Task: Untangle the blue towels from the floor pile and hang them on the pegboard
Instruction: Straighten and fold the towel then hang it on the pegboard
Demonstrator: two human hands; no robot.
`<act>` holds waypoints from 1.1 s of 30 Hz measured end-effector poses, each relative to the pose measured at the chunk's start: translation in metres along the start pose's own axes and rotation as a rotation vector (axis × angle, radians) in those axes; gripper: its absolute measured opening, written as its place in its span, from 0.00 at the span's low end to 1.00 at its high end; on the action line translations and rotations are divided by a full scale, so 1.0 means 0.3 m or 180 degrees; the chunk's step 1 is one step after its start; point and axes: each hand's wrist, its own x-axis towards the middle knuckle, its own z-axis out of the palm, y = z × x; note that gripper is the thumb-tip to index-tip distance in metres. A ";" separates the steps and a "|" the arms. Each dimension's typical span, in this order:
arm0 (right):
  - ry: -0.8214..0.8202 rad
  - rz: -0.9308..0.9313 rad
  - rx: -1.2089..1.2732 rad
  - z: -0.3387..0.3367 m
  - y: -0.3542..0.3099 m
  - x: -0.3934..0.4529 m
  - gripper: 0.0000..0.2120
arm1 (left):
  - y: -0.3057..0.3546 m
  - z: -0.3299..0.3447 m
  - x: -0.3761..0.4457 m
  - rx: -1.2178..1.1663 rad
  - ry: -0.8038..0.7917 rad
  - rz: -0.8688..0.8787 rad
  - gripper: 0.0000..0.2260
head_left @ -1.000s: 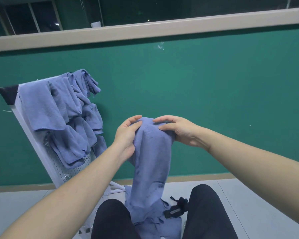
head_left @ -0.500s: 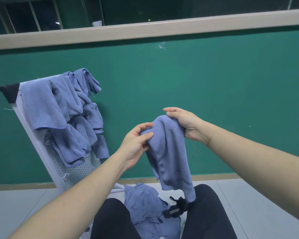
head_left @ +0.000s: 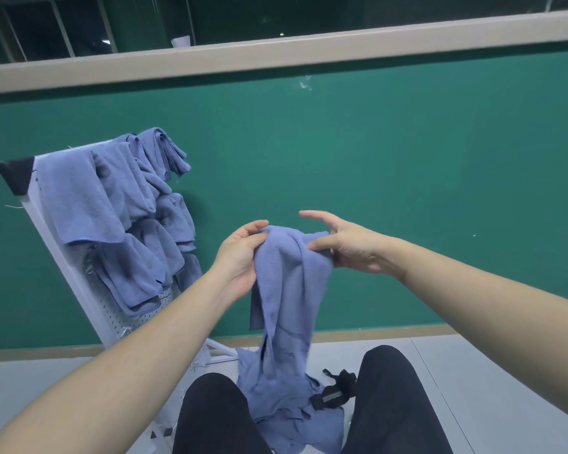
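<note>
- Towel, blue (head_left: 289,280): centre of the frame, held up in the air by its top edge between both hands; it hangs down in loose folds, and its lower end reaches the floor pile.
- Left hand (head_left: 240,257): centre, just left of the towel; grip closed on the towel's upper left edge, thumb and fingers pinching the cloth.
- Right hand (head_left: 348,247): centre right; grip clamped on the towel's upper right part, thumb and lower fingers on the cloth, index finger stretched out above it.
- Floor pile (head_left: 286,407): bottom centre, blue towels crumpled on the grey floor (head_left: 492,388) between the person's two dark-clad knees (head_left: 394,394).
- Pegboard (head_left: 112,322): left of the frame, white, perforated, leaning back against the green wall (head_left: 407,175).
- Hung towels (head_left: 112,217): several blue ones draped over the pegboard's top and upper face, overlapping.
- Black strap piece (head_left: 335,389): lower centre right, lying on the pile's right edge, beside the right knee.
</note>
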 end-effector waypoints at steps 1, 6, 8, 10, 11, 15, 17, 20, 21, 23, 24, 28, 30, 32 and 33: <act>0.0096 -0.0003 -0.0009 0.002 -0.003 0.002 0.25 | 0.003 -0.009 0.002 0.0095 0.0018 0.0018 0.09; 0.0633 -0.0054 -0.0349 0.003 -0.012 0.017 0.11 | 0.013 -0.047 0.027 0.0327 0.0116 0.0067 0.09; 0.0722 -0.0013 -0.0392 0.001 -0.011 0.022 0.11 | 0.019 -0.057 0.033 0.0490 0.0093 -0.0048 0.09; 0.0734 0.0044 -0.0330 0.000 -0.011 0.023 0.11 | 0.025 -0.063 0.028 0.0782 -0.0013 -0.0262 0.11; 0.0750 0.0056 -0.0310 -0.001 -0.013 0.023 0.11 | 0.029 -0.064 0.024 0.0904 -0.0133 -0.0388 0.12; 0.0800 -0.0014 -0.0379 -0.008 -0.020 0.025 0.11 | 0.042 -0.072 0.016 0.1116 -0.0625 -0.0681 0.16; 0.0746 -0.0057 -0.0488 -0.015 -0.024 0.023 0.10 | 0.047 -0.077 0.018 0.1333 -0.0702 -0.0655 0.15; 0.0680 -0.0077 -0.0685 -0.026 -0.030 0.013 0.10 | 0.052 -0.079 0.022 0.1556 -0.0681 -0.0585 0.13; 0.0653 -0.0071 -0.0699 -0.030 -0.032 0.009 0.10 | 0.054 -0.078 0.023 0.1571 -0.0657 -0.0562 0.13; 0.0609 -0.0042 -0.0650 -0.037 -0.038 0.003 0.10 | 0.058 -0.078 0.023 0.1595 -0.0618 -0.0532 0.12; 0.0594 -0.0027 -0.0614 -0.043 -0.041 0.000 0.10 | 0.060 -0.079 0.024 0.1614 -0.0599 -0.0526 0.12; 0.0296 0.0093 -0.0521 -0.067 -0.051 -0.009 0.11 | 0.067 -0.087 0.029 0.1801 -0.0528 -0.0407 0.16; 0.0107 0.0166 -0.0546 -0.077 -0.056 -0.013 0.13 | 0.071 -0.088 0.029 0.2067 -0.0496 -0.0269 0.18; -0.0047 0.0242 -0.0718 -0.085 -0.063 -0.018 0.13 | 0.074 -0.089 0.030 0.2378 -0.0445 -0.0102 0.20; -0.0084 0.0285 -0.0818 -0.087 -0.065 -0.020 0.12 | 0.074 -0.091 0.031 0.2522 -0.0435 -0.0034 0.20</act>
